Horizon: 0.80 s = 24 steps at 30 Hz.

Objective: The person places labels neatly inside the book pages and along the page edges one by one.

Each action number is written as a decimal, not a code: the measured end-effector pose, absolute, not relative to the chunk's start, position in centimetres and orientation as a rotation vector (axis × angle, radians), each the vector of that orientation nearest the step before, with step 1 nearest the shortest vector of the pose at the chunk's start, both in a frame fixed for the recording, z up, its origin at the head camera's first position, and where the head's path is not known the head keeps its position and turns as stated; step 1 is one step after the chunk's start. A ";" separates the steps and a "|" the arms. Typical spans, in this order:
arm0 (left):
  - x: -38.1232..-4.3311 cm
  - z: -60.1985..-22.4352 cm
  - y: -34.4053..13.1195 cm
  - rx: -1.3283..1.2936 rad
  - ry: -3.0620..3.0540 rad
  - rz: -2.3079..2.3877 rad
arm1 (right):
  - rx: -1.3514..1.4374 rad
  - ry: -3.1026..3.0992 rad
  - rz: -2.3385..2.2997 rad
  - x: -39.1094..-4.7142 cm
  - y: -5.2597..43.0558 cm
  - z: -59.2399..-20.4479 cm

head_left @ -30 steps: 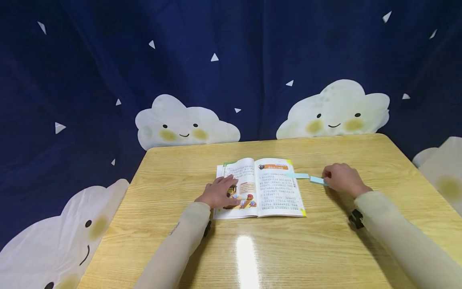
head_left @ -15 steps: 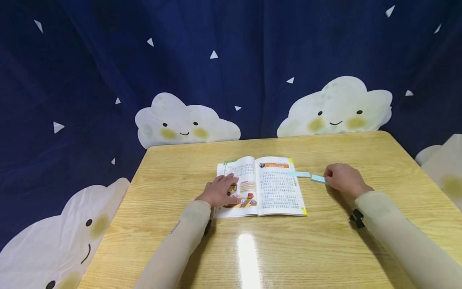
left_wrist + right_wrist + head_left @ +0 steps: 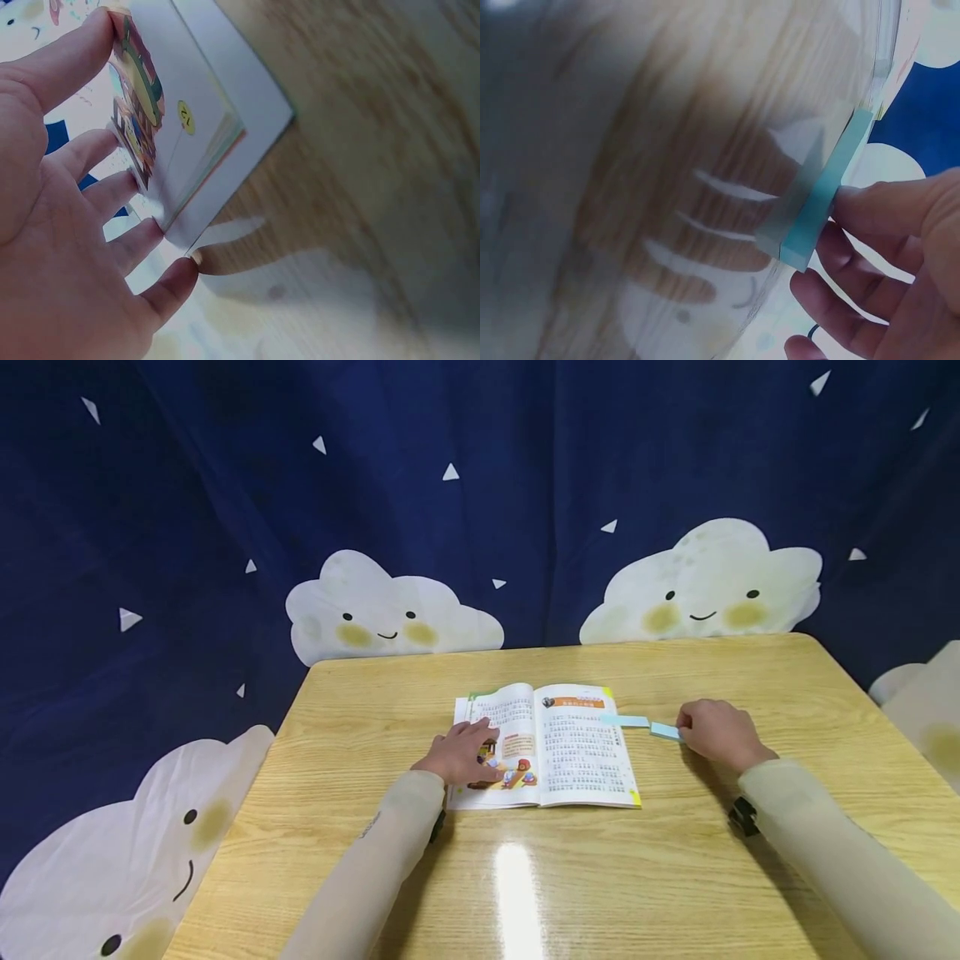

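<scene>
An open book (image 3: 585, 760) lies on the table, text and a cartoon picture on its pages. My left hand (image 3: 459, 753) rests on the left page with spread fingers; in the left wrist view, fingertips touch the page near its lower outer corner. A light-blue paper strip (image 3: 626, 721) lies across the right page and sticks out past its outer edge. To the right of it, a light-blue sticky note pad (image 3: 821, 199) is pinched at its end by my right hand (image 3: 716, 732), thumb against its side. Part of the pad is hidden by the fingers in the head view.
The wooden table (image 3: 585, 877) carries the book and a bright light reflection near the front. Behind it hangs a dark blue curtain (image 3: 525, 460) with white clouds and triangles. Each wrist wears a dark device under its sleeve.
Both hands, the book, the strip and the pad keep their places on the table. Only the head view has shifted slightly.
</scene>
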<state>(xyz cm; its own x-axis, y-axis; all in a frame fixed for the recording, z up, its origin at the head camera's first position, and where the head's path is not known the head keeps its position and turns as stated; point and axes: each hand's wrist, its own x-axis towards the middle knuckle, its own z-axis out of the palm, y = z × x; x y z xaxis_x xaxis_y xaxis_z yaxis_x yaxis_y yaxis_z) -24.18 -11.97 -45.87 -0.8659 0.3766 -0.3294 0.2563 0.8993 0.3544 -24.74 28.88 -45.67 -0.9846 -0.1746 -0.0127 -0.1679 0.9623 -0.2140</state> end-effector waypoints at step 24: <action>-24.3 -46.0 -11.9 0.451 2.669 0.408 | -0.220 3.077 -0.340 -25.0 28.5 -46.0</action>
<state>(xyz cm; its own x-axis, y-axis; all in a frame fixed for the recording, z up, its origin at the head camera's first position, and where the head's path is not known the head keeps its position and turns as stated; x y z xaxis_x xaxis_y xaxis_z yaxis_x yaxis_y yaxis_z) -24.32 -11.88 -46.02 -0.8674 0.3670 -0.3360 0.2499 0.9052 0.3437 -24.95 28.54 -45.96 -0.9892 -0.1446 -0.0221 -0.1363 0.9659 -0.2200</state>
